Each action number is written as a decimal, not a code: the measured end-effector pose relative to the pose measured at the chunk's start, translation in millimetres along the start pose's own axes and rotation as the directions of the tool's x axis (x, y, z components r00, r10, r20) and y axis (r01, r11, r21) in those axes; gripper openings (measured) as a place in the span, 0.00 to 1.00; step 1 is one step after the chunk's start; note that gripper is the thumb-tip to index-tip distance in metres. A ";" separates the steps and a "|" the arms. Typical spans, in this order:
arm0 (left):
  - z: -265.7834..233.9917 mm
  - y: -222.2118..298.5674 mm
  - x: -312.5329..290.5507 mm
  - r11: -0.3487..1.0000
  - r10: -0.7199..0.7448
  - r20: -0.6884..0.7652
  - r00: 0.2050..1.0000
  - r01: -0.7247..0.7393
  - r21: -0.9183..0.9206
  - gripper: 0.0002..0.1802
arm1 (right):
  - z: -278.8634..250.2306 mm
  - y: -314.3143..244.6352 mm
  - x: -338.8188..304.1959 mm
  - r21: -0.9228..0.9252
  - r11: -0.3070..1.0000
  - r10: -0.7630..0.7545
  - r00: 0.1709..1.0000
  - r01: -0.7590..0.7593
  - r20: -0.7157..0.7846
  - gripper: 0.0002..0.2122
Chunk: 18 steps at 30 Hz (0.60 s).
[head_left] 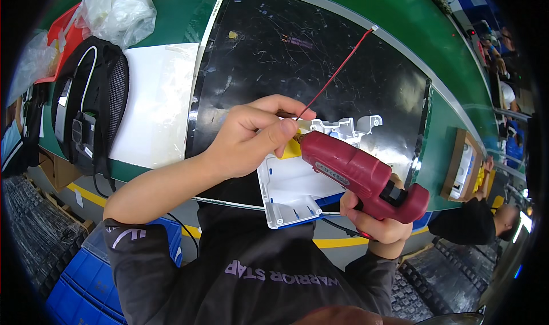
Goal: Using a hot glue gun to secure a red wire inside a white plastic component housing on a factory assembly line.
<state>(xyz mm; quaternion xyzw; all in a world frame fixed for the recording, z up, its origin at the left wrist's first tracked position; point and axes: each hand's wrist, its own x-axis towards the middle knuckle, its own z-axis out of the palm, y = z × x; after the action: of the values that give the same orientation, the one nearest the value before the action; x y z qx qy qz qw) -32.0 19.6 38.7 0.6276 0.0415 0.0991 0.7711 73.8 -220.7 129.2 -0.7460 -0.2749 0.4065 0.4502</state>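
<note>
In my right hand [377,222] is a dark red glue gun [349,167], its nozzle pointing left at my left fingertips. My left hand [249,133] pinches a thin red and black wire [337,73] between thumb and fingers. The wire rises to the far right and ends in a small white connector [374,27]. Under both hands lies a white plastic housing [289,182] with blue edges, overhanging the near table edge. A yellow piece [291,149] sits on it beside the nozzle. The exact spot where the wire meets the housing is hidden by my fingers.
A shiny black mat [251,62] covers the green table. To the left are a white sheet [157,104], a black mesh bag [91,107] and a plastic bag [117,13]. A cardboard box [460,165] stands at right, near another person [472,222]. Blue crates [86,285] are lower left.
</note>
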 end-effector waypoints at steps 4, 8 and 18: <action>-1.0 -1.3 -0.4 1.000 0.013 0.014 1.000 -0.013 -0.006 0.30 | 0.8 0.9 -0.6 -0.012 1.000 -0.003 1.000 0.003 -0.006 0.13; -1.3 -1.3 -0.4 1.000 0.024 0.022 0.999 -0.024 0.000 0.30 | 0.4 2.3 -1.1 -0.001 1.000 -0.004 1.000 0.004 -0.005 0.13; -1.6 -1.5 -0.5 0.999 0.034 0.021 0.999 -0.034 0.014 0.30 | 0.5 11.0 -8.5 -0.003 1.000 -0.021 0.993 0.021 -0.119 0.13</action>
<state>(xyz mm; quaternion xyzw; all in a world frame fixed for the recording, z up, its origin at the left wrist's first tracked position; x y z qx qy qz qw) -32.7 20.7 37.0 0.6349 0.0234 0.1051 0.7651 69.4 -232.0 122.3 -0.7664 -0.2559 0.3565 0.4692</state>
